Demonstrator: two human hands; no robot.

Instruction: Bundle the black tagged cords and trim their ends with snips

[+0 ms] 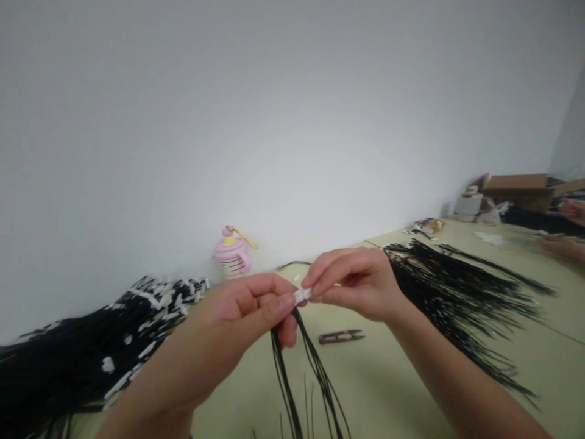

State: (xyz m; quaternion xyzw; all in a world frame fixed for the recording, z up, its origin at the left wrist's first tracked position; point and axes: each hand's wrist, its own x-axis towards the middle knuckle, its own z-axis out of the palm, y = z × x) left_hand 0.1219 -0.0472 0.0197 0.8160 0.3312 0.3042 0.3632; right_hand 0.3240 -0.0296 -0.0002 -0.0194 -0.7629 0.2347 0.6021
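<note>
Between my two hands is a small white connector (301,296) at the end of a bundle of thin black wires (322,372). My left hand (256,311) pinches the connector's left side, and the wires hang down from its fingers toward the table's front. From the right, my right hand (351,280) pinches the other end of the connector with thumb and fingertips. Below the hands, a pair of small thread snips (342,336) lies on the table. What the fingertips cover of the connector is hidden.
A large pile of black wires with white connectors (150,305) lies at left. More loose black wires (457,286) spread at right. A pink cup (232,256) stands by the wall. Farther right are a white bottle (469,204), a cardboard box (518,189) and another person's hand (564,247).
</note>
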